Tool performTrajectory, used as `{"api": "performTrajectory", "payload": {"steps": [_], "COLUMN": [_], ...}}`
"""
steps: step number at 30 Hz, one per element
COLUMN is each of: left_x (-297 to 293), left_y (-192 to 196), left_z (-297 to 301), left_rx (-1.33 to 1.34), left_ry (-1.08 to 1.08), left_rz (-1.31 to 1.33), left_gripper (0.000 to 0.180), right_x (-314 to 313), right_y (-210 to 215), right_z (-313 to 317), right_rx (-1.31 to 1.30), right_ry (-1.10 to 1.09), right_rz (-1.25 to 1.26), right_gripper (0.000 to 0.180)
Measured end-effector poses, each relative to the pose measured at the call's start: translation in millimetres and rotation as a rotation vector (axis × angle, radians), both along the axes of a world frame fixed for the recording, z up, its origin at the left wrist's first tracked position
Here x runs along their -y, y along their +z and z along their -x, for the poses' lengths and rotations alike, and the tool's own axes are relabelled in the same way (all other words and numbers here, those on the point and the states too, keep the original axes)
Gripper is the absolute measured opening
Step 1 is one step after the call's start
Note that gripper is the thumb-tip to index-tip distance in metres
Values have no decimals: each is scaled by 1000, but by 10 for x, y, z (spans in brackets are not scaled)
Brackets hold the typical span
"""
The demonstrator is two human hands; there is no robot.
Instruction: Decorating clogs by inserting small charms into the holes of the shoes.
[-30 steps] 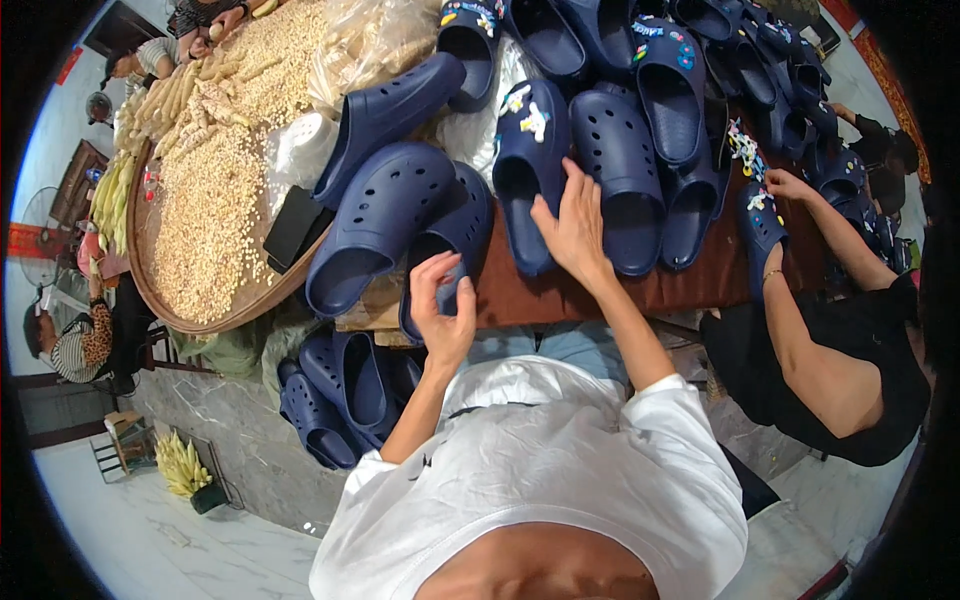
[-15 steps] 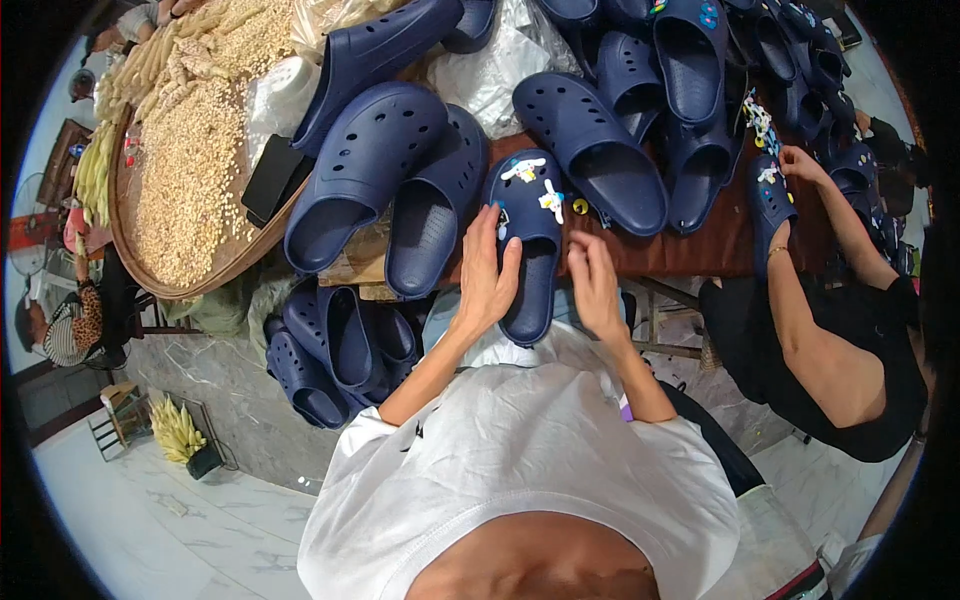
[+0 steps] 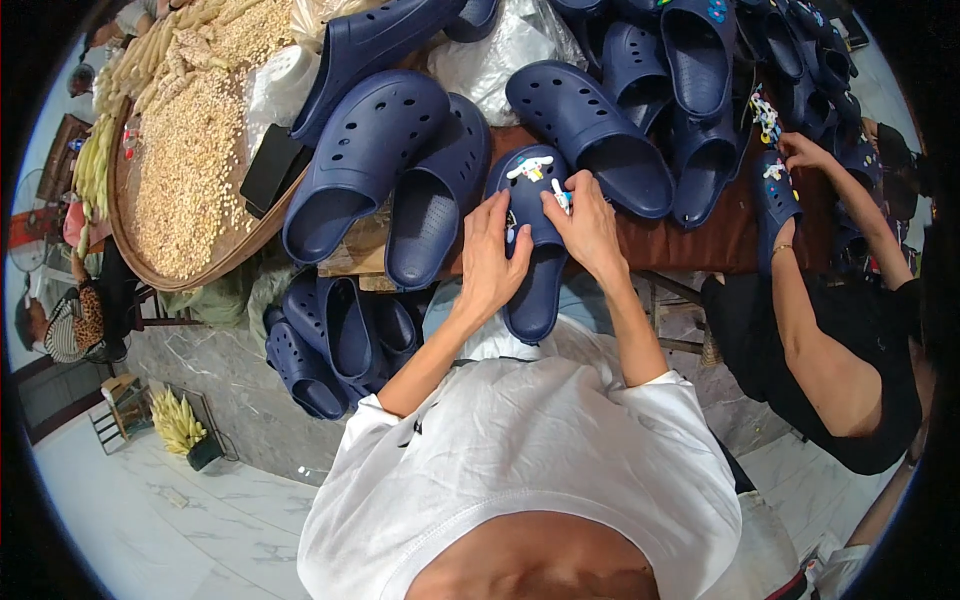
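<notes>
Navy clog between both hands at the desk's near edge

We see the clog with its toe pointing far and its heel reaching past the near edge of the desk, which wears a brown-red cover. The left hand lies along the clog's left side; its grip is parted, thumb over the upper, and we cannot tell whether it clasps. The right hand bends over the right side of the upper, with a white charm showing between thumb and forefinger; whether that grip pinches the piece or presses it, we cannot tell. A white dog-like charm sits farther up, near the toe.

To the left we have two plain clogs, a big one overlapping its neighbour. Another plain clog lies just beyond the right hand, and a clear plastic bag is on the far side. At far left a round woven tray carries pale kernels, with a black phone by its right rim. On our right, a co-worker's hand is at a decorated clog.
</notes>
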State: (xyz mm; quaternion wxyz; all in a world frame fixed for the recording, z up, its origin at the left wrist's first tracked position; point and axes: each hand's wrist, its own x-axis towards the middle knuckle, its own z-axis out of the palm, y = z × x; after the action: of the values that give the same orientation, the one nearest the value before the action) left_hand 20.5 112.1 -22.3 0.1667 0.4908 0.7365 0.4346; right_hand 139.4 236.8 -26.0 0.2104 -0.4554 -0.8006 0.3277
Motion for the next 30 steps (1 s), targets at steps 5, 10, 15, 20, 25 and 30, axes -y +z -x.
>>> {"api": "performTrajectory", "payload": {"steps": [5, 10, 15, 20, 25, 30], "left_x": [34, 1, -25, 0, -4, 30], "left_y": [-21, -29, 18, -2, -1, 50], "left_z": [-26, 34, 74, 93, 113, 98], "left_rx": [-3, -51, -20, -28, -83, -25], "left_ry": [16, 8, 9, 44, 48, 14], "left_rz": [-19, -14, 2, 37, 34, 85], "left_gripper": [51, 49, 49, 52, 51, 54], "right_x": [68, 95, 107, 81, 79, 42], "right_y": [-18, 37, -32, -214, -78, 205], "right_z": [-11, -9, -32, -231, -361, -172], "right_rx": [-77, -111, -189, -246, -36, -65], "right_ry": [25, -25, -128, -185, -151, 63], "right_rz": [-53, 54, 21, -99, -420, -182], "right_gripper": [35, 28, 24, 26, 24, 27]}}
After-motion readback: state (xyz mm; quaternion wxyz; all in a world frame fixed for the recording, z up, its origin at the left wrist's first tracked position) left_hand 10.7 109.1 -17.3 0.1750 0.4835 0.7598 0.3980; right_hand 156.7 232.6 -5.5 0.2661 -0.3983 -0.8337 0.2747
